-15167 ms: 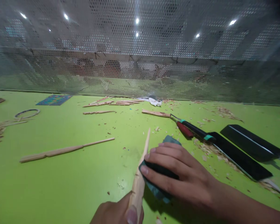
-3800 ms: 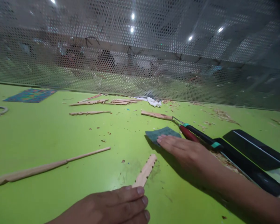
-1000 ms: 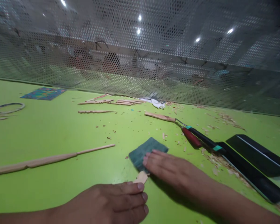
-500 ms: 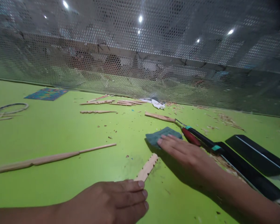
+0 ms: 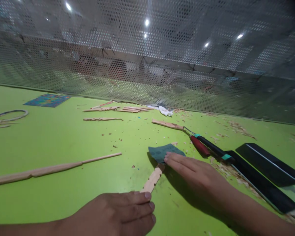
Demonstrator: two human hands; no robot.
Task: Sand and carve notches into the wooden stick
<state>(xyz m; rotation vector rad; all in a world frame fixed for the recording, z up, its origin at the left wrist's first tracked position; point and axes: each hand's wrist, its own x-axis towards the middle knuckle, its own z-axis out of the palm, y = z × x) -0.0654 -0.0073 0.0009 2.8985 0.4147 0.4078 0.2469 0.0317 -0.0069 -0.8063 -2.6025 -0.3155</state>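
A grey mesh screen [image 5: 147,65] stands across the back, and in front of it spreads the green table [image 5: 71,137]. Two flat black tools [image 5: 260,183] lie at the right, one with a long handle banded in green.

The left hand [image 5: 118,213] holds down its work with straight fingers laid together over the top; its thumb is out of sight. The right hand [image 5: 196,173] grasps a dark green sheet by the near right part, fingertips on top, thumb hidden.

A long wooden stick [image 5: 51,169] lies well to the left, and a patterned card [image 5: 48,100] farther back. The sheet, which looks like sandpaper [image 5: 163,152], is probably light, bendy and rough on one face; fingers spread behind its edge would keep it from curling. It overlaps the far end of a wooden strip [image 5: 152,179]; whether the two touch is hard to tell.

That strip sits on the table between the hands, running out from under the left fingers, with dark notches along its edges. It is likely light and stiff, slippery when dusty, and weakest at the notches, so the broad plain part under the left hand seems the best hold.

Smallest are the pale shavings [image 5: 241,128] at the right.
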